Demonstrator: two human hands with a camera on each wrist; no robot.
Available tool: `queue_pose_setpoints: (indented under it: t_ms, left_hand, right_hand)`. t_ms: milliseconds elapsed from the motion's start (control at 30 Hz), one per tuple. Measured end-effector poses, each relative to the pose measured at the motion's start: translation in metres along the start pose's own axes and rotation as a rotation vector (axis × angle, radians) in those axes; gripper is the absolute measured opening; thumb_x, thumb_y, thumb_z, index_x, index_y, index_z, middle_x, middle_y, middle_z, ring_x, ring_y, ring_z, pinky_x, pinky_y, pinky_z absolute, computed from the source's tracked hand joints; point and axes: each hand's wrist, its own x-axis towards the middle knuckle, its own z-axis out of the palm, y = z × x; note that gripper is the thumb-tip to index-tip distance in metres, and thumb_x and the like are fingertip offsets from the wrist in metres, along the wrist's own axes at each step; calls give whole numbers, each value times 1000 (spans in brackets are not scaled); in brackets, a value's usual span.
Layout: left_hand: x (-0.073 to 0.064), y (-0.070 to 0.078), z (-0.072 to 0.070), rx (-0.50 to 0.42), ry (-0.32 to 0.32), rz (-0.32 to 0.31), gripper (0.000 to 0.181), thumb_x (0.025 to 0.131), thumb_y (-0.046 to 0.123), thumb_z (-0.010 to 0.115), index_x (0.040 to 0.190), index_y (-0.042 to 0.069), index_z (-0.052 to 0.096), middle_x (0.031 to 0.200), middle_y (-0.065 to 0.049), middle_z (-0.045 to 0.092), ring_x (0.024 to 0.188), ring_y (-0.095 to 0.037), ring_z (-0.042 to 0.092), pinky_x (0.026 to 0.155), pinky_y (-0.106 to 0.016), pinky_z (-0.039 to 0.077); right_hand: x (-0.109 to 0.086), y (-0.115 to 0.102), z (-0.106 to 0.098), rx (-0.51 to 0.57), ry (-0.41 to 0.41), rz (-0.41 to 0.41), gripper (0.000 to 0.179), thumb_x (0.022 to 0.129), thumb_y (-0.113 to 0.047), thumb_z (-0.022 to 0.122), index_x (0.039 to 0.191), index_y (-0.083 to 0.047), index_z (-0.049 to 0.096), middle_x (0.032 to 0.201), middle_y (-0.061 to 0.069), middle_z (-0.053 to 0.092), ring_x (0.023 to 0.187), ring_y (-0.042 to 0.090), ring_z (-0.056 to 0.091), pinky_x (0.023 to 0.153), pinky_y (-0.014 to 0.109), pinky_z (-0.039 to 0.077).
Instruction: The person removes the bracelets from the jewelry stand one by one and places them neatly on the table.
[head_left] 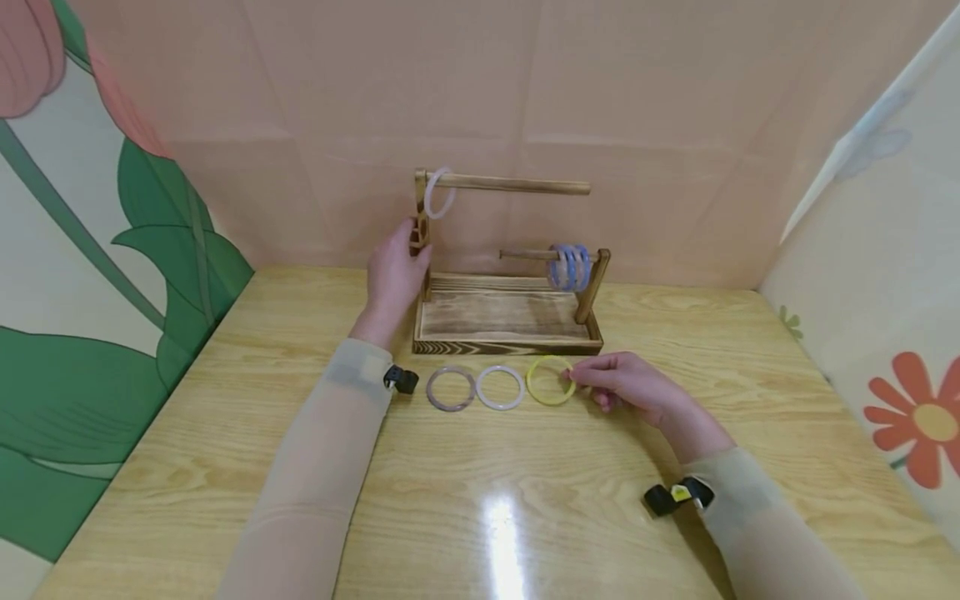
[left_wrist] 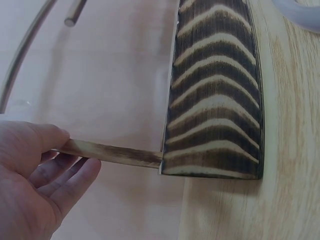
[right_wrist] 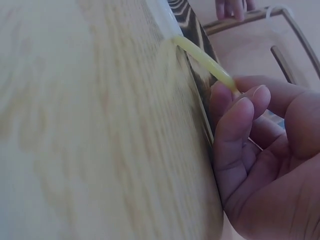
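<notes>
Between thumb and fingers, my right hand [head_left: 633, 385] pinches the right edge of a yellow bangle [head_left: 551, 403]; in the right wrist view the bangle [right_wrist: 205, 60] slants up from the tabletop toward the fingertips. My left hand [head_left: 395, 271] grips the tall left post [head_left: 421, 196] of a wooden bangle stand [head_left: 510, 347], thumb in front and fingers behind. A pale pink bangle [head_left: 427, 200] hangs on the upper rod [head_left: 517, 183] beside that post. Several blue and clear bangles [head_left: 572, 268] hang together on the lower rod [head_left: 521, 254], against the short right post.
A mottled purple-grey bangle [head_left: 430, 395] and a white bangle [head_left: 500, 408] lie in a row left of the yellow one, before the stand's tray. The wood-grain table [head_left: 450, 517] meets a pink cloth backdrop [head_left: 637, 108] behind the stand. Flower-patterned panels flank both sides.
</notes>
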Motion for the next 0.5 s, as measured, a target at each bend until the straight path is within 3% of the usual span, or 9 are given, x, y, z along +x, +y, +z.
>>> queue_pose_setpoints:
  t_ms: [500]
  left_hand:
    - [0, 0, 1, 8, 1, 2, 44, 107, 19, 75, 146, 2, 63, 133, -19, 74, 119, -41, 71, 104, -54, 58]
  right_hand:
    - [-6, -10, 9, -59, 3, 17, 37, 107, -17, 75, 132, 11, 71, 78, 2, 66, 64, 7, 59, 62, 23, 56]
